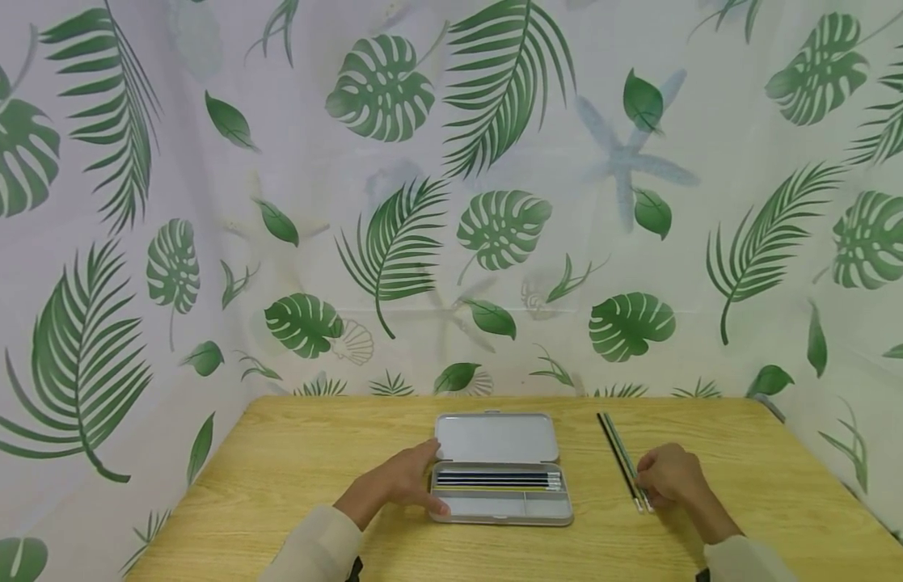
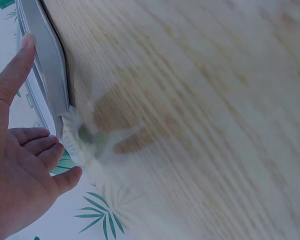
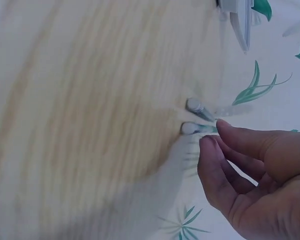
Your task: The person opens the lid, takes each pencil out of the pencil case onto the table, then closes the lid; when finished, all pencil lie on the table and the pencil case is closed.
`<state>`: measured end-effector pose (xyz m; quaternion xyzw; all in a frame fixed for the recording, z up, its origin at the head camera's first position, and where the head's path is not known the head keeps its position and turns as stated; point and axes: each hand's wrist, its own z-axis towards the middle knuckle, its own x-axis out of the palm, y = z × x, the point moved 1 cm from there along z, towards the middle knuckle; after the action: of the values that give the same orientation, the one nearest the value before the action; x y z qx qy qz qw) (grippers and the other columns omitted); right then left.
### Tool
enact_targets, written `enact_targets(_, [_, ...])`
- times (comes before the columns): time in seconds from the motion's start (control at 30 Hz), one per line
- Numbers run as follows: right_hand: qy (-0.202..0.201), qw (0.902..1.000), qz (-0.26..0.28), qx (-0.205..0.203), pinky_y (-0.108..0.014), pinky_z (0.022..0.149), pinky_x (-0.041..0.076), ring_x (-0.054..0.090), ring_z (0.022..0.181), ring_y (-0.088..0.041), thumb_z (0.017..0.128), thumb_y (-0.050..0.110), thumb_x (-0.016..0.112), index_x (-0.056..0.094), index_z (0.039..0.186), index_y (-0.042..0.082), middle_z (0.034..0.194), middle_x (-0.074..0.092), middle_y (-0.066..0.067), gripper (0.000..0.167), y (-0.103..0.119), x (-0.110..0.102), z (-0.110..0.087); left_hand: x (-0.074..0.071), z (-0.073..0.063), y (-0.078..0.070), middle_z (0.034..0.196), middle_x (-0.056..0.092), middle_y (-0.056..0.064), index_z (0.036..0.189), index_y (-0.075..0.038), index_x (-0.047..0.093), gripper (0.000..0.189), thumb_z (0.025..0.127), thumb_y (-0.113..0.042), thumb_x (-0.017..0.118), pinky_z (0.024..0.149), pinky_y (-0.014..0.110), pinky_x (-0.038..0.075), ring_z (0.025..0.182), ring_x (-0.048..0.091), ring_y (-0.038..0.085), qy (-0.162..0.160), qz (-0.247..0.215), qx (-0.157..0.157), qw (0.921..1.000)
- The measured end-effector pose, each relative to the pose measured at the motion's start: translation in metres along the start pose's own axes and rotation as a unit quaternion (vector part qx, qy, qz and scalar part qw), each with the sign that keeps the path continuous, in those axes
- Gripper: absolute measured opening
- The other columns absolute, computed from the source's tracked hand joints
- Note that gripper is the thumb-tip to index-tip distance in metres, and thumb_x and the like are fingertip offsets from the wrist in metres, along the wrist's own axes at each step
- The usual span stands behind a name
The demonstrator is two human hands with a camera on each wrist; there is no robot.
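A white pencil case (image 1: pixel 500 519) lies on the table with its lid (image 1: pixel 496 437) flipped back. Several dark pencils (image 1: pixel 495 479) and a yellow pencil (image 1: pixel 491 488) lie side by side in its rear compartment. My left hand (image 1: pixel 403 478) rests against the case's left side, its thumb at the front left corner and its fingers extended. Right of the case, a black pencil (image 1: pixel 617 454) and a green pencil (image 1: pixel 620 442) lie on the table, eraser ends toward me. The thumb and index finger of my right hand (image 1: pixel 669 475) pinch the green pencil near its eraser end (image 3: pixel 192 128).
The wood-grain table (image 1: pixel 313 440) runs back to a pale curtain (image 1: pixel 415 267) printed with green leaves, which also hangs along both sides. In front of the rear pencils, the case has two shallow compartments split by a thin divider (image 1: pixel 525 504).
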<state>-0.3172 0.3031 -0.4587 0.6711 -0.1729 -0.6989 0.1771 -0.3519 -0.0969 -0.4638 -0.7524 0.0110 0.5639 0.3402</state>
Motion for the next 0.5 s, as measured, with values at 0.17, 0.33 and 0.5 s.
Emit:
enact_targets(0.17, [-0.024, 0.9972, 0.052, -0.048, -0.036, 0.059, 0.054, 0.065, 0.068, -0.026, 0.086, 0.009, 0.063, 0.069, 0.097, -0.008, 0.085, 0.070, -0.016, 0.021, 0.018, 0.005, 0.003, 0.000, 0.001, 0.000, 0.154, 0.028, 0.017, 0.149, 0.002, 0.021, 0.113, 0.067, -0.041, 0.085, 0.115, 0.047, 0.030, 0.141, 0.031, 0.033, 0.001, 0.004, -0.003, 1.0000])
enact_targets(0.33, [0.001, 0.9856, 0.130, -0.108, -0.027, 0.059, 0.053, 0.065, 0.076, -0.023, 0.088, 0.008, 0.063, 0.067, 0.103, -0.006, 0.092, 0.070, -0.014, 0.020, 0.041, 0.016, 0.007, 0.001, 0.001, 0.001, 0.155, 0.028, 0.017, 0.149, 0.001, 0.020, 0.113, 0.066, -0.041, 0.085, 0.115, 0.047, 0.029, 0.142, 0.030, 0.033, 0.001, 0.004, -0.005, 1.0000])
enact_targets(0.5, [0.043, 0.9752, 0.136, -0.169, -0.022, 0.067, 0.052, 0.065, 0.085, -0.020, 0.087, 0.009, 0.066, 0.069, 0.101, -0.003, 0.095, 0.070, -0.012, 0.019, 0.060, 0.027, 0.015, 0.000, 0.001, 0.000, 0.154, 0.028, 0.017, 0.149, 0.001, 0.021, 0.113, 0.066, -0.041, 0.085, 0.115, 0.047, 0.029, 0.142, 0.030, 0.033, 0.000, 0.001, -0.005, 1.0000])
